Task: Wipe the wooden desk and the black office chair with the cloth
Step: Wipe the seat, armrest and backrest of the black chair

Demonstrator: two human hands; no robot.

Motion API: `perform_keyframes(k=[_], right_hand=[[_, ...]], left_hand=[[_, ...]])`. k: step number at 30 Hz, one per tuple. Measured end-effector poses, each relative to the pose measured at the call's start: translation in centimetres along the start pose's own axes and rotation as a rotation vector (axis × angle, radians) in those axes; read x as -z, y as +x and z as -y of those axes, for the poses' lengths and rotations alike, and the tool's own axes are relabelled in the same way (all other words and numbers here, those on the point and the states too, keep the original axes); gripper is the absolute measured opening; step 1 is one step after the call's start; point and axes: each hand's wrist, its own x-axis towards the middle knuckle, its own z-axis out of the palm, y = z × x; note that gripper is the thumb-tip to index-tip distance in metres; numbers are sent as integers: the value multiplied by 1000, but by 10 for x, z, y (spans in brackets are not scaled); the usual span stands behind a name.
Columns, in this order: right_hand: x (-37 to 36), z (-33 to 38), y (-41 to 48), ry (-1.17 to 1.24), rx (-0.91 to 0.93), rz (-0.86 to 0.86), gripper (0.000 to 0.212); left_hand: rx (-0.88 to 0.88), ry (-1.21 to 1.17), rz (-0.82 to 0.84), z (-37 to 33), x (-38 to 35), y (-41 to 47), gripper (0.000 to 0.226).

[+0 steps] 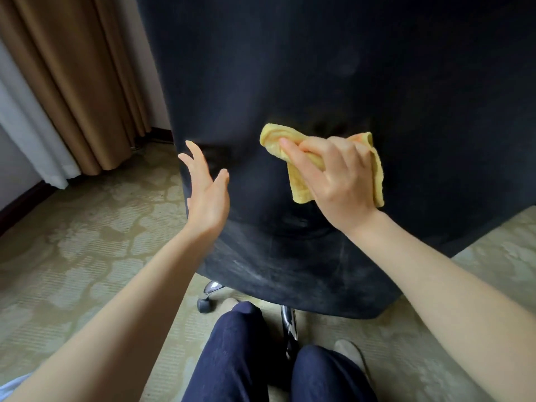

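The right hand [333, 175] clamps the yellow cloth [301, 181] against the back of the black chair [319, 68]; the left hand [207, 187] is spread, empty, beside the backrest edge. Chair wiping appears underway, with dusty streaks remaining lower down. The desk is out of view; its condition cannot be judged.

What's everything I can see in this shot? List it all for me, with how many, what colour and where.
Office chair: one, black, its back fills the middle and upper right.
Cloth: one, yellow, bunched against the chair back, centre right.
Chair base: chrome legs with one dark caster showing, below the chair.
Curtain: one, tan, upper left, reaching the floor.
Sheer curtain: one, white, far left beside the tan one.
Carpet: beige with a pale pattern, across the floor.
Shoes: two, light coloured, bottom centre, partly hidden.
Trousers: dark blue, both legs at bottom centre.
Left hand: open, empty, at the chair's left edge.
Right hand: gripping the cloth against the chair.
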Motion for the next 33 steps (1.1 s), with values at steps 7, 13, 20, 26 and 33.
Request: perform_keyframes(k=[7, 13, 20, 26, 33], right_hand=[[-12, 32, -66, 47, 233, 318, 43], [-2, 43, -92, 168, 371, 547, 41], [35, 12, -98, 166, 386, 680, 43], [65, -29, -72, 22, 316, 491, 37], [63, -44, -19, -126, 112, 143, 32]], left_hand=[[-72, -3, 27, 18, 10, 34, 71], [-10, 78, 172, 27, 39, 75, 88], [29, 131, 170, 8, 24, 55, 84], [-115, 152, 255, 8, -21, -16, 91], [-101, 213, 453, 3, -35, -30, 100]])
